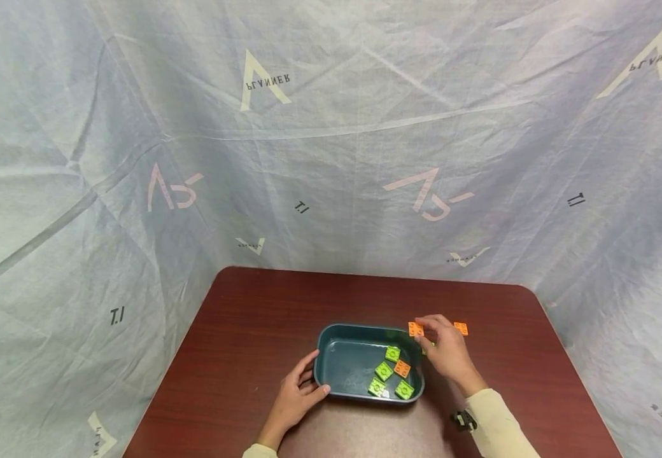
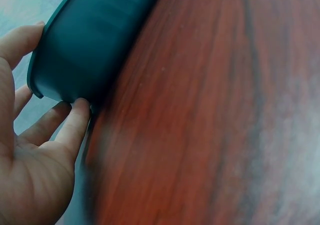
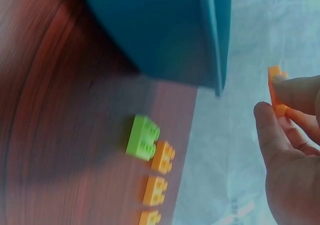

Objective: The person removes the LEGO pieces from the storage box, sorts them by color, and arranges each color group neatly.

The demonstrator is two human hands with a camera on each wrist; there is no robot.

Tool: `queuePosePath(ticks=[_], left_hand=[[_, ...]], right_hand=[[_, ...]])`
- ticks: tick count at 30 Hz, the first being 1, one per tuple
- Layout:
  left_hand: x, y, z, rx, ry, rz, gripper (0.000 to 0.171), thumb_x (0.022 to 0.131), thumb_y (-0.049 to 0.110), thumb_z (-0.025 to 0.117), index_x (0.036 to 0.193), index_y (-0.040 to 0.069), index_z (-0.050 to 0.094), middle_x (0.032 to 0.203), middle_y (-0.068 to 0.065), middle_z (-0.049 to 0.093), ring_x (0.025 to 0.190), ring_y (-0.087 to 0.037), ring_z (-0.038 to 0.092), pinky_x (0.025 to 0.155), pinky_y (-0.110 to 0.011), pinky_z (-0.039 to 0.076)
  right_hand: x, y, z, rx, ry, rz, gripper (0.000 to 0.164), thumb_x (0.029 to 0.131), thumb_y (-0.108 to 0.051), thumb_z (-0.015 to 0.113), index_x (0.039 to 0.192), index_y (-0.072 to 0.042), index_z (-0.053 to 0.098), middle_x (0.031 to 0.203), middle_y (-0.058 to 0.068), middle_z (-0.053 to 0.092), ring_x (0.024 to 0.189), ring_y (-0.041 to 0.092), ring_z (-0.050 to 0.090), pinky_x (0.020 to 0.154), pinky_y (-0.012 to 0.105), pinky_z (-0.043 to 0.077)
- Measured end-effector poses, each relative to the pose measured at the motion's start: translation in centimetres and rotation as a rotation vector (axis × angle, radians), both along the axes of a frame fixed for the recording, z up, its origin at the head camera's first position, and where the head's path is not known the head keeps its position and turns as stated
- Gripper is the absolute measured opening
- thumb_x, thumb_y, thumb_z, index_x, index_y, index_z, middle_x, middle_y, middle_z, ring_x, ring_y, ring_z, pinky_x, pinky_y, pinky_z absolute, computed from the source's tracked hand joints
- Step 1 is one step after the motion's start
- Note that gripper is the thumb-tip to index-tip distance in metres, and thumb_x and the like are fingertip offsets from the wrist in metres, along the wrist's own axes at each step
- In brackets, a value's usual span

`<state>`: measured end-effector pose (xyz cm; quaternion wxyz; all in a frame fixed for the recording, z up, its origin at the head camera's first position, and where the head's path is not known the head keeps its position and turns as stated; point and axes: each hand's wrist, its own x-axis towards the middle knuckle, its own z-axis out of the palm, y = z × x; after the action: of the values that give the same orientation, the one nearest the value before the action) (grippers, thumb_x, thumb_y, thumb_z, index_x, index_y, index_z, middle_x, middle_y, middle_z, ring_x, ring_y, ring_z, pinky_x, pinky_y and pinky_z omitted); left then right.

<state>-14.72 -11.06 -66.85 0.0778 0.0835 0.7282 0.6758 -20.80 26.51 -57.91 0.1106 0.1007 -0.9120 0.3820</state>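
Observation:
An orange toy building block (image 1: 415, 329) is pinched between the thumb and fingers of my right hand (image 1: 449, 348), above the right end of a dark teal tray (image 1: 342, 395). In the right wrist view the held block (image 3: 274, 91) appears edge-on, beyond the tray's rim. My left hand (image 1: 295, 399) holds the tray's left end, thumb at the front rim and fingers along the side wall (image 2: 80, 50). Inside the tray's right half lie several green blocks (image 1: 384, 371) and one orange block (image 1: 402, 368).
On the table (image 1: 239, 356), right of the tray, a green block (image 3: 141, 139) and several orange blocks (image 3: 155, 190) stand in a row; my right hand partly hides them in the head view. Printed grey fabric (image 1: 331, 210) hangs behind the table and at both sides.

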Motion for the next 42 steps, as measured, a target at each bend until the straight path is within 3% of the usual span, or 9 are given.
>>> queuePosePath(ticks=[18, 30, 42], left_hand=[[0.0, 0.1, -0.2, -0.002, 0.004, 0.005, 0.084, 0.091, 0.018, 0.086, 0.163, 0.017, 0.042, 0.153, -0.026, 0.054, 0.135, -0.043, 0.059, 0.095, -0.025, 0.06], [0.2, 0.0, -0.2, 0.001, 0.004, 0.001, 0.085, 0.092, 0.017, 0.085, 0.164, 0.018, 0.041, 0.153, -0.026, 0.053, 0.135, -0.043, 0.059, 0.095, -0.025, 0.06], [0.1, 0.1, -0.2, 0.011, 0.006, 0.009, 0.086, 0.09, 0.02, 0.087, 0.163, 0.015, 0.042, 0.153, -0.027, 0.053, 0.135, -0.045, 0.058, 0.095, -0.025, 0.059]], right_hand=[[0.0, 4.4, -1.9, 0.055, 0.012, -0.096, 0.038, 0.094, -0.002, 0.078, 0.132, 0.0, 0.07, 0.125, 0.019, 0.07, 0.106, 0.038, 0.075, 0.083, 0.045, 0.064], [-1.0, 8.3, -3.1, 0.107, 0.021, -0.158, 0.038, 0.095, 0.001, 0.075, 0.132, 0.003, 0.069, 0.128, 0.026, 0.069, 0.105, 0.043, 0.075, 0.081, 0.048, 0.064], [-1.7, 10.9, -4.6, 0.139, -0.036, -0.188, 0.039, 0.098, -0.003, 0.073, 0.136, 0.002, 0.066, 0.132, 0.029, 0.066, 0.104, 0.042, 0.074, 0.078, 0.048, 0.064]])
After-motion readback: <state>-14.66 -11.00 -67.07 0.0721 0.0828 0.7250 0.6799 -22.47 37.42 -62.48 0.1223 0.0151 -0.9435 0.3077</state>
